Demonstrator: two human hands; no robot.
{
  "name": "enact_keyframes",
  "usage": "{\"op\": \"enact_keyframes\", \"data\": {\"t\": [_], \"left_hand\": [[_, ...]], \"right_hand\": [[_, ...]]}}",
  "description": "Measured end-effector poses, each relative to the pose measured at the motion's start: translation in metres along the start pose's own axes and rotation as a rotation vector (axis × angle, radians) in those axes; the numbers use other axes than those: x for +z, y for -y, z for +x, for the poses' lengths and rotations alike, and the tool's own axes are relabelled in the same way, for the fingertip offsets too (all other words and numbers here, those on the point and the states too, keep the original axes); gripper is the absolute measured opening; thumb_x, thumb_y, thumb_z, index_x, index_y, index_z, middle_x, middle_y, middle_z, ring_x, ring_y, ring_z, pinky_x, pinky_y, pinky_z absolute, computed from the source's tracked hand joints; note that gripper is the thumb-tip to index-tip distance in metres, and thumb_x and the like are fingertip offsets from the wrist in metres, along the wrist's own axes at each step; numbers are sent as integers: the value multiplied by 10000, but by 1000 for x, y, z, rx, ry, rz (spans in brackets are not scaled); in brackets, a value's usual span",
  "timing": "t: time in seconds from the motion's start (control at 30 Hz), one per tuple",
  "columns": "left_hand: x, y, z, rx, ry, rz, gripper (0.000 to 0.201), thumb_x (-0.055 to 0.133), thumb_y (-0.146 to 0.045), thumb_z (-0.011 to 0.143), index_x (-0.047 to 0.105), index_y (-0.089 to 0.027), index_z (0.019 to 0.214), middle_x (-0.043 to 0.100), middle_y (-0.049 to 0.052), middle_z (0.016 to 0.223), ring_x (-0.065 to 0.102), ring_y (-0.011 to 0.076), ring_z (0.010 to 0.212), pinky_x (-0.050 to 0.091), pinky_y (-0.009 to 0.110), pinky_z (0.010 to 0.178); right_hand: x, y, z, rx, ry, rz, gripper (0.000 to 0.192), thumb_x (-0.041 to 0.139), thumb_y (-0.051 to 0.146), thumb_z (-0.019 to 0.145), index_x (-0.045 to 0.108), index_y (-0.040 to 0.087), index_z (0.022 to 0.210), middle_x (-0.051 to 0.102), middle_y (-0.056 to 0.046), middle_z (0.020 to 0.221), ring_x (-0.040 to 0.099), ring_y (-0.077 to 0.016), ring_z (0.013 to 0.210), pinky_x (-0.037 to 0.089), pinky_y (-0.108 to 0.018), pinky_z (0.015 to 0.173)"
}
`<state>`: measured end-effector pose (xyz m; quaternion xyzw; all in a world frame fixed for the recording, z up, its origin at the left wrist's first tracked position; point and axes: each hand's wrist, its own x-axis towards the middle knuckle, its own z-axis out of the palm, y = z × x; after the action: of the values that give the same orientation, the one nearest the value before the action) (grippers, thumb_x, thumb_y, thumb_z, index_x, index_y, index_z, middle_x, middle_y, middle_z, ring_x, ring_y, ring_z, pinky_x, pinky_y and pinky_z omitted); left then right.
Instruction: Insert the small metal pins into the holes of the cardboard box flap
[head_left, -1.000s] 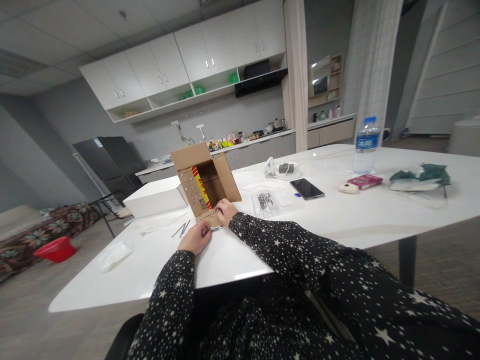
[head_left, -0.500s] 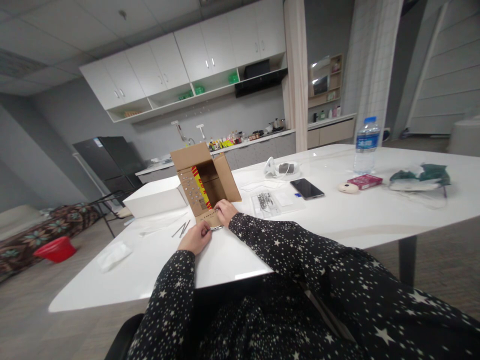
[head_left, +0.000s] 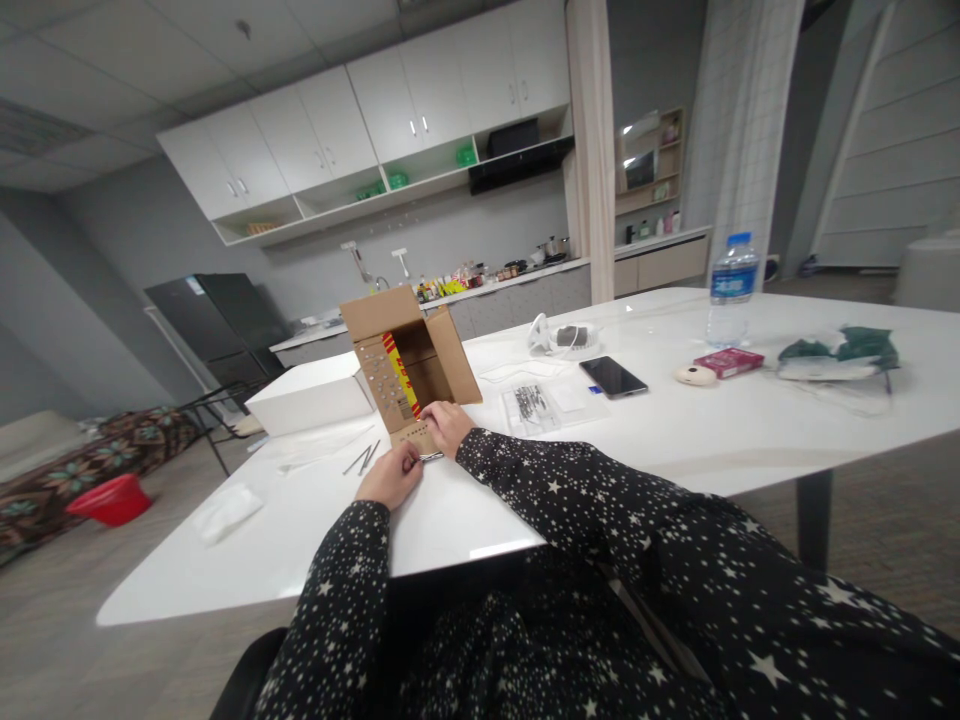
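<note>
Two star-printed sleeves reach from the near edge of the white table (head_left: 465, 520) to the person's hands. Closest, the left hand (head_left: 390, 477) is curled shut, its fingers pinching a small shiny metal piece (head_left: 430, 457) that sticks out to the right; what kind of piece it is cannot be told at this size. Just beyond, the right hand (head_left: 446, 424) lies flat with loosely bent fingers pressed on the front flap (head_left: 415, 436) of the cardboard box (head_left: 409, 355), and it grips nothing. The metal piece sits at the near edge of that flap, between the two hands. The box stands open toward the person, tipped on its side, with a red and yellow strip on its inner left wall and rows of small dots on the left flap.

Left of the hands, a few thin metal rods (head_left: 362, 459) lie loose on the table, and a crumpled clear bag (head_left: 225, 511) rests near the left edge. Behind the rods a closed white box (head_left: 309, 394) sits touching the cardboard box. To the right of the cardboard box is a clear packet of small metal parts (head_left: 531, 404), then a dark phone (head_left: 613, 376). Farther right lie a pale round object (head_left: 695, 376) and a red pack (head_left: 727, 362), with a water bottle (head_left: 732, 288) upright behind them toward the far edge.
</note>
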<state>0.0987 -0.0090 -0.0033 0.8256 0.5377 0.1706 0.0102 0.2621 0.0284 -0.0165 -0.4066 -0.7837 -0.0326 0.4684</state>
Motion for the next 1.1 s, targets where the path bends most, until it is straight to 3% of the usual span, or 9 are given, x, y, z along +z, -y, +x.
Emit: {"op": "enact_keyframes", "data": {"t": [0.13,0.3,0.7,0.9,0.97,1.1], "left_hand": [[0,1,1,13,2,22,125,452,-305,739,506,-217,810,542,-14,650,502,141,611,364,253,594],[1,2,2,34,6,10,105,452,-280,731,503,-213,793,545,-11,673,496,133,623,359,246,605],[3,6,3,13,15,2,117,446,-301,743,496,-209,793,521,-18,638,479,132,605,346,247,582],[2,4,2,8,12,9,144,449,-322,750,506,-210,820,555,-11,674,499,134,622,349,243,585],[2,3,1,1,7,12,148,447,-328,749,511,-209,809,558,-9,673,496,135,621,347,245,582],[1,2,1,-7,17,15,163,472,-348,736,523,-206,796,558,-6,671,490,136,616,347,249,579]], "right_hand": [[4,4,-1,-122,153,-27,198,422,126,875,575,147,1000,643,-69,1002,564,-147,946,380,-287,859],[6,7,-3,-168,256,-62,174,494,146,841,605,140,975,645,-82,1023,563,-166,972,391,-294,857],[0,10,-5,-65,266,-101,162,464,196,840,595,156,926,658,-63,976,582,-171,905,380,-294,795],[-21,18,-3,46,336,-107,271,450,382,832,629,183,876,664,-39,778,592,-165,724,378,-257,621],[-26,20,-1,-8,399,-107,267,483,380,782,640,171,727,646,-30,700,565,-153,657,355,-248,563],[-30,20,5,-16,672,-41,304,516,381,710,596,139,544,564,-20,530,485,-123,506,311,-237,454]]}}
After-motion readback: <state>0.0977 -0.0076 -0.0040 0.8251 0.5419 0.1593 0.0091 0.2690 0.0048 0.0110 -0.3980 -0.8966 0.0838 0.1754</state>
